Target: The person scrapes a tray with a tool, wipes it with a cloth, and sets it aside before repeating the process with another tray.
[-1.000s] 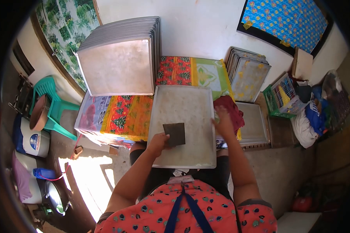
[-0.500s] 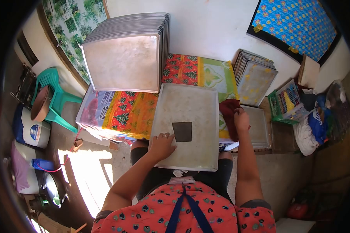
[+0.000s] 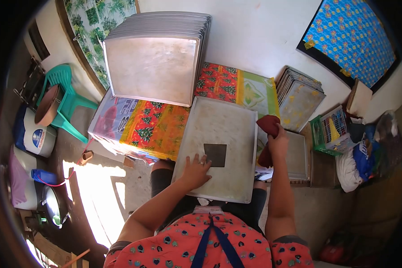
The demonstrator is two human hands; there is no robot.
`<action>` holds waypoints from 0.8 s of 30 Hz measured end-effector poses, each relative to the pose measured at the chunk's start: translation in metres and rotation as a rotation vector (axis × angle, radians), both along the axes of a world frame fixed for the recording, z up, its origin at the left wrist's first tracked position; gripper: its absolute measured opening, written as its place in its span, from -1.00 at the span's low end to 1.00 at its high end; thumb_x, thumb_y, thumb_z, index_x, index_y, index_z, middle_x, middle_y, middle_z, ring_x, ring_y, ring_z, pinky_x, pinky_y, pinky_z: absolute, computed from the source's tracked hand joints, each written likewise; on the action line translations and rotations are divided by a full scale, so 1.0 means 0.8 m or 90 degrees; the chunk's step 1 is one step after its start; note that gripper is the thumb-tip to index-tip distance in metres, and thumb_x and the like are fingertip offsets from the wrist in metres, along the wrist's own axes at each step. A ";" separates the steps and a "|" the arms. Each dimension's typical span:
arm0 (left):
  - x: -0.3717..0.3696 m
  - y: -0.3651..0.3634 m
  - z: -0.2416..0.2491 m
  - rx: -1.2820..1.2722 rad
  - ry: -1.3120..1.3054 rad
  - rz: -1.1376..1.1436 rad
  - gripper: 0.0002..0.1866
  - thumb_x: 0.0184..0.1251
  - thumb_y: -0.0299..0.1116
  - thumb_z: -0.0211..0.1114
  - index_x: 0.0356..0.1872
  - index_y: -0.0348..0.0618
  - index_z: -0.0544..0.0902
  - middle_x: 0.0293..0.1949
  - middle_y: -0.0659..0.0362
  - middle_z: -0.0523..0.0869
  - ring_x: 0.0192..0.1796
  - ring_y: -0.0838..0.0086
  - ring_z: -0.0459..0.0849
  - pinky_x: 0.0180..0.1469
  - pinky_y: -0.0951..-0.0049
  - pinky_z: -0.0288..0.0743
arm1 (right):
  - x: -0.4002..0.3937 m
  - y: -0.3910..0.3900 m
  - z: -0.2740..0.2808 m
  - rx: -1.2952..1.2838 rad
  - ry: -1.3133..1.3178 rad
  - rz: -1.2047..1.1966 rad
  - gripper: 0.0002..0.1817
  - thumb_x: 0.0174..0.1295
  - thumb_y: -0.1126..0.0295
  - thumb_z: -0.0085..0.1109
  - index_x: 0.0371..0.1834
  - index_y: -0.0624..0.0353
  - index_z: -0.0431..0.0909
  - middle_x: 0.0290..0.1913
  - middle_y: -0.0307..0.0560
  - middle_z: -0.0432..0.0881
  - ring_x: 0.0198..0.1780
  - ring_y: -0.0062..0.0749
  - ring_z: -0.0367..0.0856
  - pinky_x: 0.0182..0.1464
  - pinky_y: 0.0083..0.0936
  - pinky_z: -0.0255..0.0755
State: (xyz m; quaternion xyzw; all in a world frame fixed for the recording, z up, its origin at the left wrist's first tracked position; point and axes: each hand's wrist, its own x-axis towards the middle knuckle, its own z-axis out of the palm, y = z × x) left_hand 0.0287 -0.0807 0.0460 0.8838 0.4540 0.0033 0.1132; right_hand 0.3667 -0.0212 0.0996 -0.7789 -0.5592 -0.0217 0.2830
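A metal baking tray (image 3: 230, 125) rests across my lap and against the table edge. On it lies a dark square piece (image 3: 215, 155), flat and thin. My left hand (image 3: 195, 173) is laid on the tray with fingers spread, the fingertips beside the square's left edge. Just past the tray's right edge, my right hand (image 3: 278, 142) grips a dark red cloth (image 3: 268, 125), which bunches above and below the fist. Behind that hand another tray (image 3: 297, 154) lies lower down.
A tall stack of trays (image 3: 152, 67) stands on the table covered with patterned plastic (image 3: 154, 123). More stained trays (image 3: 301, 100) lean on the wall at right, near a green crate (image 3: 319, 134). A green chair (image 3: 67, 105) stands at left.
My right hand has lifted the red cloth slightly and drawn it closer to the tray's right edge. My left hand has shifted right, nearer the dark square. The view has turned a little.
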 end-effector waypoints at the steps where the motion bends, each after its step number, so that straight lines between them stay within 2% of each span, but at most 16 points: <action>1: 0.000 0.001 0.001 0.011 0.001 -0.005 -0.34 0.19 0.05 0.26 0.29 0.01 0.40 0.39 0.00 0.29 0.45 -0.01 0.16 0.32 -0.30 0.01 | -0.030 -0.012 0.025 0.038 -0.016 0.031 -0.30 -0.05 0.40 0.27 0.28 -0.10 0.36 0.11 0.14 0.47 0.14 0.12 0.40 0.17 -0.14 0.34; 3: 0.002 0.004 0.006 0.031 0.004 -0.024 -0.34 0.18 0.06 0.26 0.28 -0.02 0.42 0.39 -0.02 0.29 0.46 0.00 0.15 0.34 -0.27 0.00 | -0.093 -0.036 0.063 -0.045 0.032 0.114 -0.30 -0.05 0.45 0.26 0.27 -0.23 0.38 0.09 0.15 0.43 0.10 0.09 0.41 0.15 -0.13 0.35; 4: 0.003 0.005 0.000 0.030 -0.002 -0.036 -0.34 0.18 0.05 0.26 0.26 -0.04 0.43 0.38 -0.04 0.30 0.46 0.02 0.16 0.35 -0.25 0.00 | -0.117 -0.045 0.061 -0.055 0.015 0.164 -0.30 -0.06 0.45 0.28 0.27 -0.22 0.39 0.04 0.15 0.45 0.08 0.09 0.43 0.13 -0.12 0.37; 6: 0.004 0.011 -0.015 0.031 -0.016 -0.053 -0.35 0.18 0.05 0.26 0.24 -0.08 0.44 0.35 -0.09 0.32 0.45 0.04 0.18 0.37 -0.22 0.00 | -0.156 -0.054 0.035 -0.092 -0.004 0.282 -0.32 -0.08 0.43 0.29 0.23 -0.28 0.45 0.00 0.13 0.46 0.03 0.06 0.46 0.08 -0.15 0.42; 9: -0.001 0.020 -0.003 -0.136 -0.068 -0.077 -0.37 0.19 0.03 0.25 0.21 -0.12 0.45 0.33 -0.14 0.35 0.44 0.05 0.21 0.39 -0.17 -0.01 | -0.195 -0.062 -0.027 -0.127 -0.025 0.467 -0.39 -0.01 0.24 0.31 0.22 -0.34 0.48 -0.07 0.02 0.45 -0.02 -0.05 0.46 -0.01 -0.15 0.43; 12: -0.005 0.020 0.004 -0.135 -0.026 -0.076 -0.37 0.22 0.02 0.23 0.23 -0.13 0.43 0.34 -0.16 0.33 0.44 0.04 0.22 0.40 -0.19 -0.04 | -0.202 -0.039 -0.067 -0.170 -0.061 0.418 -0.48 0.05 0.17 0.28 0.17 -0.38 0.53 -0.08 -0.04 0.45 -0.02 -0.11 0.46 -0.05 -0.19 0.42; 14: -0.005 0.019 -0.007 -0.047 -0.019 -0.087 -0.36 0.22 0.02 0.22 0.25 -0.15 0.42 0.35 -0.17 0.32 0.45 0.04 0.21 0.41 -0.19 -0.07 | -0.199 -0.006 -0.063 -0.184 -0.112 0.345 -0.57 0.10 0.13 0.24 0.11 -0.38 0.57 -0.08 -0.07 0.46 0.00 -0.13 0.45 -0.08 -0.18 0.40; 15: -0.005 0.016 -0.011 -0.005 -0.015 -0.095 -0.35 0.22 0.03 0.22 0.25 -0.15 0.41 0.36 -0.17 0.31 0.45 0.05 0.20 0.42 -0.18 -0.08 | -0.192 0.015 -0.071 -0.125 -0.153 0.301 -0.58 0.11 0.12 0.24 0.11 -0.37 0.57 -0.07 -0.06 0.46 0.01 -0.12 0.45 -0.08 -0.17 0.40; 20: -0.002 0.013 -0.004 -0.020 0.007 -0.087 -0.33 0.23 0.04 0.20 0.26 -0.18 0.40 0.36 -0.17 0.30 0.46 0.05 0.19 0.43 -0.21 -0.14 | -0.115 0.096 -0.073 -0.198 -0.210 0.036 -0.61 0.21 0.07 0.13 0.14 -0.32 0.55 -0.01 -0.05 0.46 0.08 -0.10 0.44 -0.02 -0.07 0.41; 24: 0.000 0.011 -0.002 -0.002 0.020 -0.088 -0.33 0.23 0.05 0.21 0.26 -0.18 0.41 0.35 -0.15 0.33 0.46 0.06 0.19 0.42 -0.24 -0.16 | -0.090 0.083 -0.066 -0.242 -0.217 -0.008 -0.60 0.21 0.06 0.13 0.12 -0.22 0.55 -0.03 -0.02 0.47 0.03 -0.10 0.49 -0.08 -0.11 0.46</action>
